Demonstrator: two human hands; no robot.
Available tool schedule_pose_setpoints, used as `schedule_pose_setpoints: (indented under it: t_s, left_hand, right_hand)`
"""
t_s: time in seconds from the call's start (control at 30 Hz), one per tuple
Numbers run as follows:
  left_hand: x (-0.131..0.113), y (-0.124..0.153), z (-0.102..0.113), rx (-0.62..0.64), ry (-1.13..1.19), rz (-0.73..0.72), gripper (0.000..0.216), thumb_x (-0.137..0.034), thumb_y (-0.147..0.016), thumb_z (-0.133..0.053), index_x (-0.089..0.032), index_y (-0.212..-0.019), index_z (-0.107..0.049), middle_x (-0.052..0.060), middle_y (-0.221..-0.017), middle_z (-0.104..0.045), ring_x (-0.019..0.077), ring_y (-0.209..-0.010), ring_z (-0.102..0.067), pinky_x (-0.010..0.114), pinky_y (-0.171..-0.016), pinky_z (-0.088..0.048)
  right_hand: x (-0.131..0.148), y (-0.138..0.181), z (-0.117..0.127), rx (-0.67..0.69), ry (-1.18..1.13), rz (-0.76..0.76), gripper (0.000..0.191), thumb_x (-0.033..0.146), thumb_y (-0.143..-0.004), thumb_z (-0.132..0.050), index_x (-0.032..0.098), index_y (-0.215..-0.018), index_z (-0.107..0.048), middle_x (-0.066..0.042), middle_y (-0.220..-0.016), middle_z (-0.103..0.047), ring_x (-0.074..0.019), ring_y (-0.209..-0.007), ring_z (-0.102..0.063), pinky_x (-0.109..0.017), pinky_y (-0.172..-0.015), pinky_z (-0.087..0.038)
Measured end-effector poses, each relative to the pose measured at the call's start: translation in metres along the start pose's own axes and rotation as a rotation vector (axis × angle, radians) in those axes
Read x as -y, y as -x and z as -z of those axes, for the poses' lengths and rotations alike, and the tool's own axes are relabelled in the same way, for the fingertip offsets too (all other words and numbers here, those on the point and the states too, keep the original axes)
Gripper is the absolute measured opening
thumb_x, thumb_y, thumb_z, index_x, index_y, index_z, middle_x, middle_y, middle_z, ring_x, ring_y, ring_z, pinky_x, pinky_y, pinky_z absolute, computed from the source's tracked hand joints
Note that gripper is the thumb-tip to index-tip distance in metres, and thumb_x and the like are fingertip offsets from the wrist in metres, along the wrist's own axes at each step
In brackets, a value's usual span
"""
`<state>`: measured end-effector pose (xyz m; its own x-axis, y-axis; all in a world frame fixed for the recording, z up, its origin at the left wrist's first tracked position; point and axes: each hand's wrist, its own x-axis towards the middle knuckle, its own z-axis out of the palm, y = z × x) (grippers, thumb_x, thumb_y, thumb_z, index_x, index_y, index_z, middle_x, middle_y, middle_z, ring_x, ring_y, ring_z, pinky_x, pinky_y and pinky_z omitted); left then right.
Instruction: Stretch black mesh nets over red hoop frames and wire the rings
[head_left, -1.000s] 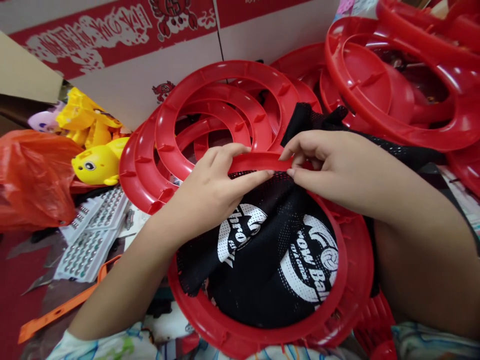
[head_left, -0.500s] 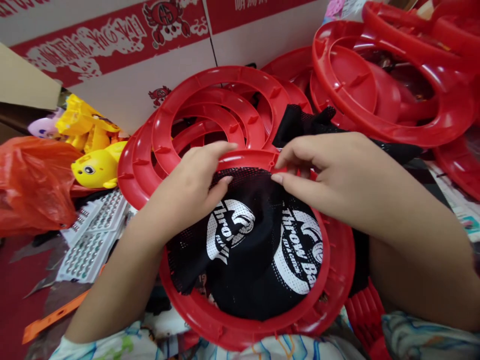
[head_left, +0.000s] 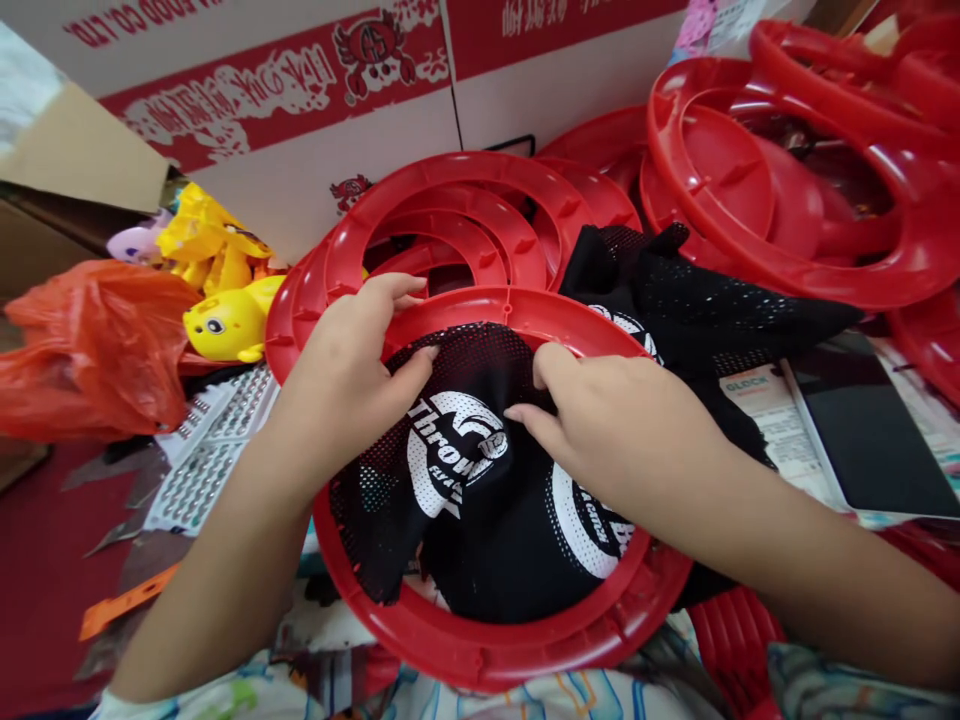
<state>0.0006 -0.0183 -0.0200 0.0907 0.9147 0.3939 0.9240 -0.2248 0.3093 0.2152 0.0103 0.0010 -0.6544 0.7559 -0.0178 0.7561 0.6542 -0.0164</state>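
Observation:
A red plastic ring (head_left: 480, 640) lies in my lap with a black mesh cloth (head_left: 480, 520) printed in white letters sagging through its opening. My left hand (head_left: 352, 370) grips the ring's far left rim, thumb pressed on the mesh edge and fingers curled over the rim. My right hand (head_left: 607, 430) rests on the middle of the mesh, fingers bent and pushing the cloth down inside the ring. More black mesh (head_left: 675, 300) is bunched behind the ring on the right.
Several red rings (head_left: 450, 210) are stacked behind, and more red frames (head_left: 787, 170) are piled at the upper right. A red-printed carton (head_left: 300, 90) stands at the back. Yellow toys (head_left: 225, 320), an orange bag (head_left: 82, 350) and white blister sheets (head_left: 202, 450) lie left; papers (head_left: 847, 430) lie right.
My right hand has moved from the ring's far rim down onto the middle of the mesh. My left hand has slid left along the rim. The bunched mesh behind is now uncovered.

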Motion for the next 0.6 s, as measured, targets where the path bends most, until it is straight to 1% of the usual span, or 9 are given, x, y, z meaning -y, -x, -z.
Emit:
schedule_pose_setpoints:
  t_s: [0.1,0.17,0.23,0.27,0.33,0.4,0.47,0.53,0.6]
  left_hand:
    - [-0.001,0.005,0.005,-0.014,-0.012,0.031,0.048,-0.018,-0.085,-0.06,-0.022,-0.13,-0.046,0.009,-0.117,-0.065,0.0249,-0.111,-0.062,0.043,-0.095,-0.052]
    - [-0.001,0.007,0.008,-0.009,-0.013,0.038,0.048,-0.018,-0.085,-0.06,-0.022,-0.131,-0.046,0.01,-0.119,-0.064,0.025,-0.112,-0.062,0.043,-0.095,-0.052]
    - [0.0,0.009,0.01,-0.001,-0.008,0.051,0.048,-0.018,-0.085,-0.06,-0.022,-0.131,-0.046,0.01,-0.119,-0.064,0.025,-0.112,-0.061,0.044,-0.096,-0.051]
    - [0.0,0.011,0.011,0.004,-0.004,0.062,0.048,-0.019,-0.085,-0.06,-0.022,-0.131,-0.046,0.01,-0.119,-0.064,0.0251,-0.112,-0.061,0.045,-0.097,-0.051]
    - [0.001,0.014,0.013,0.01,0.003,0.086,0.047,-0.02,-0.085,-0.06,-0.023,-0.13,-0.046,0.009,-0.119,-0.063,0.0253,-0.112,-0.061,0.046,-0.098,-0.05]
    - [0.0,0.017,0.013,0.018,0.008,0.093,0.046,-0.02,-0.085,-0.059,-0.023,-0.13,-0.047,0.009,-0.12,-0.063,0.0252,-0.113,-0.06,0.046,-0.099,-0.05]
    - [0.0,0.02,0.014,0.046,0.009,0.097,0.046,-0.022,-0.086,-0.058,-0.021,-0.13,-0.047,0.01,-0.121,-0.062,0.0249,-0.113,-0.06,0.045,-0.099,-0.05]
    - [0.0,0.02,0.013,0.104,0.003,0.119,0.047,-0.024,-0.086,-0.058,-0.018,-0.131,-0.046,0.012,-0.12,-0.062,0.0262,-0.112,-0.06,0.046,-0.098,-0.05]
    - [0.001,0.018,0.013,0.154,-0.032,0.14,0.047,-0.026,-0.085,-0.059,-0.015,-0.13,-0.048,0.013,-0.12,-0.062,0.0294,-0.114,-0.059,0.05,-0.099,-0.048]
  right_hand:
    - [-0.001,-0.002,0.0,0.056,-0.115,-0.02,0.013,0.025,-0.089,-0.058,0.015,-0.097,-0.056,-0.004,-0.068,-0.066,-0.0231,-0.065,-0.065,-0.027,-0.052,-0.024]
    - [-0.003,-0.005,-0.001,0.047,-0.166,-0.035,0.017,0.018,-0.087,-0.056,0.015,-0.104,-0.056,-0.004,-0.075,-0.068,-0.0225,-0.068,-0.065,-0.028,-0.054,-0.028]
    - [-0.007,-0.007,0.0,-0.03,-0.261,-0.016,0.021,0.014,-0.084,-0.055,0.015,-0.105,-0.059,-0.004,-0.079,-0.069,-0.0193,-0.067,-0.063,-0.028,-0.056,-0.032]
    - [-0.009,-0.008,0.001,-0.093,-0.331,0.008,0.021,0.013,-0.083,-0.054,0.015,-0.103,-0.061,-0.003,-0.081,-0.07,-0.0176,-0.068,-0.062,-0.028,-0.059,-0.035]
    - [-0.016,-0.009,0.004,-0.238,-0.485,0.065,0.024,0.011,-0.082,-0.051,0.017,-0.1,-0.066,-0.002,-0.088,-0.071,-0.0151,-0.075,-0.062,-0.027,-0.067,-0.041]
    - [-0.023,-0.011,0.006,-0.319,-0.588,0.108,0.029,0.009,-0.081,-0.048,0.019,-0.097,-0.071,-0.001,-0.092,-0.071,-0.0141,-0.082,-0.063,-0.026,-0.074,-0.044]
    - [-0.028,-0.013,0.007,-0.297,-0.607,0.136,0.034,0.009,-0.082,-0.045,0.019,-0.096,-0.074,-0.001,-0.09,-0.07,-0.0138,-0.084,-0.063,-0.026,-0.077,-0.045]
    - [-0.03,-0.014,0.006,-0.223,-0.552,0.151,0.036,0.01,-0.084,-0.043,0.019,-0.094,-0.076,-0.003,-0.09,-0.069,-0.0147,-0.084,-0.063,-0.027,-0.077,-0.046]
    - [-0.028,-0.016,0.004,-0.172,-0.464,0.151,0.036,0.013,-0.086,-0.043,0.019,-0.096,-0.077,-0.005,-0.093,-0.069,-0.0166,-0.085,-0.063,-0.03,-0.077,-0.046]
